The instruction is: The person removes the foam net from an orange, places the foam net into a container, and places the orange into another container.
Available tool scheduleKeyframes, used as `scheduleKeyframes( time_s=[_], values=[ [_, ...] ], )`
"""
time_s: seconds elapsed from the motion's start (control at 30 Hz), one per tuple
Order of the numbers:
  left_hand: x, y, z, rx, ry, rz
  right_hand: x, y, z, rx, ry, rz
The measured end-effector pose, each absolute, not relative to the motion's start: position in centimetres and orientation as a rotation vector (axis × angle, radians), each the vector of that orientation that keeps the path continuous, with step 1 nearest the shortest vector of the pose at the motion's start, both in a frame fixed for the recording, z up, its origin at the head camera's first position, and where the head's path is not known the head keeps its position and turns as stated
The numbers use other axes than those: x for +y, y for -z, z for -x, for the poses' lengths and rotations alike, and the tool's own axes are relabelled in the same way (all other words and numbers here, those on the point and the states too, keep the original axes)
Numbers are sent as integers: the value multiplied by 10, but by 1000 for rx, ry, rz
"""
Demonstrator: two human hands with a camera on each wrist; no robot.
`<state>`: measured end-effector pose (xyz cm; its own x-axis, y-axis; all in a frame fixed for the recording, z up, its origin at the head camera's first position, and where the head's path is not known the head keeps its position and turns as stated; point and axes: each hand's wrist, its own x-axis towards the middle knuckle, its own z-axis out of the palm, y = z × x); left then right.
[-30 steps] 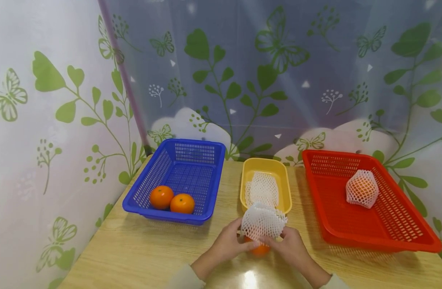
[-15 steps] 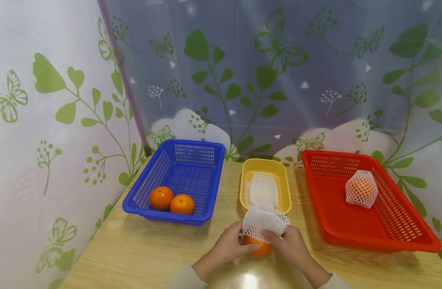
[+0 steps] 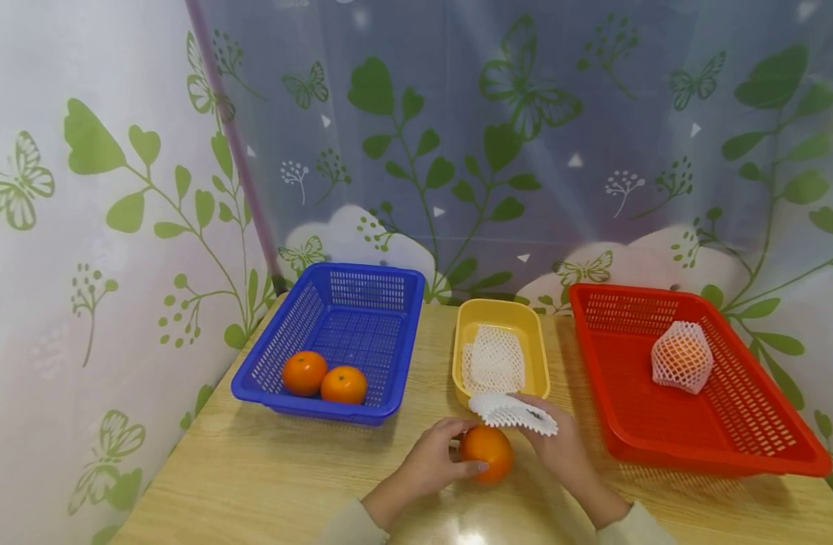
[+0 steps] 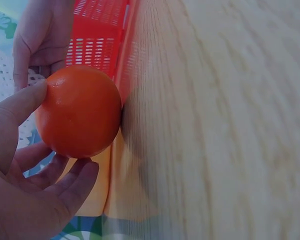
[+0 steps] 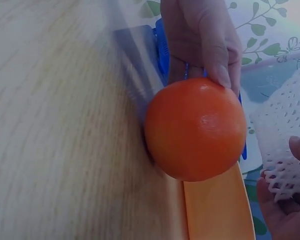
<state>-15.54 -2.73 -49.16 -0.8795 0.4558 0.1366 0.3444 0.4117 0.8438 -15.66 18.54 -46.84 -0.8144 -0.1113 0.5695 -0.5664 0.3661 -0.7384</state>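
My left hand (image 3: 432,459) grips an orange (image 3: 488,454) from its left side, thumb and fingers round it, close over the table in front of the yellow tray. In the left wrist view the bare orange (image 4: 80,112) has the thumb on top and fingertips beneath. Just right of the fruit, my right hand (image 3: 558,448) holds a white foam net sleeve (image 3: 512,412), its mouth tilted down beside the orange. Thumb and fingers pinch the mesh sleeve (image 5: 285,135) in the right wrist view.
More foam net sleeves (image 3: 496,359) lie in the yellow tray (image 3: 541,341). Two oranges (image 3: 344,384) sit in the blue basket (image 3: 408,325) at left. On the right, a red basket (image 3: 614,431) holds one orange in a net sleeve (image 3: 682,357).
The sleeve, which covered the orange's upper part, has come off and moved right and is tipped over with my right hand. The orange now shows whole, still in my left hand.
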Motion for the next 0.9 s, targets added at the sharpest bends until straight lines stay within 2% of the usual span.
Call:
scheduleKeyframes(
  time_s=[0.07, 0.2, 0.5, 0.9],
  values=[
    [-27, 491, 155, 2540, -1475, -726, 186, 466, 159, -2196, -1532, -585],
    [-28, 491, 154, 2510, -1494, -720, 186, 459, 162, -2239, -1703, -409],
    [-30, 488, 155, 2468, -1516, -699, 188, 448, 172, -2279, -1557, -203],
    [-30, 489, 155, 2465, -1505, -689, 189, 435, 198, -2298, -1592, 25]
  ],
)
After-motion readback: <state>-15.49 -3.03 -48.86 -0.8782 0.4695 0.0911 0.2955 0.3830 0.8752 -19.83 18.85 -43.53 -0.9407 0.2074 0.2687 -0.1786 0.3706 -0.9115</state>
